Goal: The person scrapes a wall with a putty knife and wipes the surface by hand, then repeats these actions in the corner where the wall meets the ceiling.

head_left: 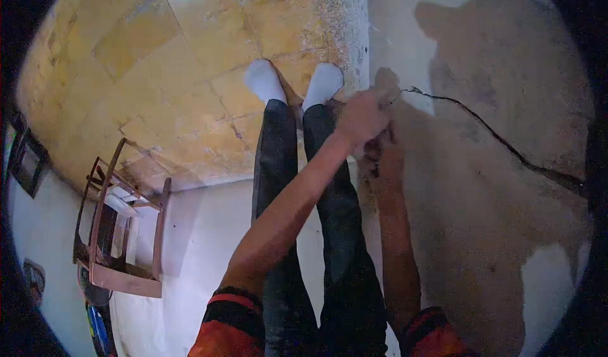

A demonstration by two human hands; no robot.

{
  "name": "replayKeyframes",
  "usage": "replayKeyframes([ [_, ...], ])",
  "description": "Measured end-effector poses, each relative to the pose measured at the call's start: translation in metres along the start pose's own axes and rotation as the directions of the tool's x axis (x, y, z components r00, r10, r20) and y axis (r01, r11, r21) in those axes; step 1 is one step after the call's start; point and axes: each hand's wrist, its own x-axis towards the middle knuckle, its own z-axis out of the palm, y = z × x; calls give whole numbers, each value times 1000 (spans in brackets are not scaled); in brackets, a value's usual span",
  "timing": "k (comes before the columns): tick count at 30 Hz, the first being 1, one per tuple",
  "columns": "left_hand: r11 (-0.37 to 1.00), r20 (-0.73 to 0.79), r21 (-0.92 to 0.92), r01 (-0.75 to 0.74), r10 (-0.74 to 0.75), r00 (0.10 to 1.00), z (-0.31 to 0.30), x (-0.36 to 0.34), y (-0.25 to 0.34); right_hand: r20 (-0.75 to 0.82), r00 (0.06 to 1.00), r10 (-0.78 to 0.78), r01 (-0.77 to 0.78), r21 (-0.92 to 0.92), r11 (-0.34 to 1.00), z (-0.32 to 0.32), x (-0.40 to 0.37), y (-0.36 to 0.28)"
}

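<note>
The left hand (363, 117) was raised near the wall (475, 243), its fingers curled inward; whether they pinched anything could not be told. The right hand (389, 160) was just below it, close against the dark blur (373, 149) between the two, and its grip could not be read either: motion had smeared its fingers, and how far they were closed did not show.

A dark, cord-like strand (487, 126) ran from the right edge, thick there and thinning to a fine, kinked end just beside the left hand's fingertips. Whether it touched them was unclear, and its thick end was lost in the black rim of the view.

Both red-and-black sleeves (231, 322) were cut off below. White socks (261, 81) showed beyond the dark trousers (275, 160), and a wooden chair (126, 280) was at the left.
</note>
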Motion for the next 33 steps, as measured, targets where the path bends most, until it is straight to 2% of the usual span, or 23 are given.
replayKeyframes([
  [2,994,112,-111,-14,27,993,4,20,33,-7,994,-106,106,110,988,-10,-21,-24],
  [3,994,130,-107,18,-4,992,4,21,39,-17,988,-154,155,165,974,-14,-27,-30],
  [5,992,163,-94,84,-68,984,2,22,47,3,992,-127,124,170,978,-18,-29,-36],
  [8,968,99,-242,63,-39,994,6,22,41,-38,994,-106,111,170,979,-9,-28,-38],
  [11,932,220,-336,135,-61,974,1,28,35,-66,991,-112,122,180,976,2,-22,-29],
  [14,973,182,-207,101,-63,981,7,30,30,-104,989,-107,122,142,982,7,-34,-35],
  [17,986,65,-165,-18,29,997,8,24,39,-105,989,-101,109,73,991,7,-39,-49],
  [18,975,135,-210,68,-40,990,7,30,35,-96,991,-96,101,47,994,7,-38,-50],
  [20,929,273,-281,243,-166,948,4,49,24,-92,986,-136,147,125,981,17,-15,-33],
  [21,944,240,-277,178,-111,965,-1,51,26,-87,982,-165,178,167,970,24,-8,-31],
  [23,963,187,-263,61,-11,982,-10,47,30,-107,973,-206,215,84,973,22,-15,-28],
  [25,974,29,-209,-90,98,995,-1,36,33,-100,973,-209,215,45,976,20,-24,-36],
  [27,982,43,-167,-94,102,994,6,35,30,-90,985,-146,151,51,987,11,-37,-42],
  [29,991,193,-131,37,-11,981,2,48,27,-76,974,-212,217,60,974,8,-7,-26],
  [32,987,154,-121,102,-83,985,-13,50,36,-66,955,-288,287,-34,957,16,-1,-28],
  [33,996,147,-73,58,-47,988,-11,46,39,-66,961,-267,265,-39,964,17,-8,-33],
])
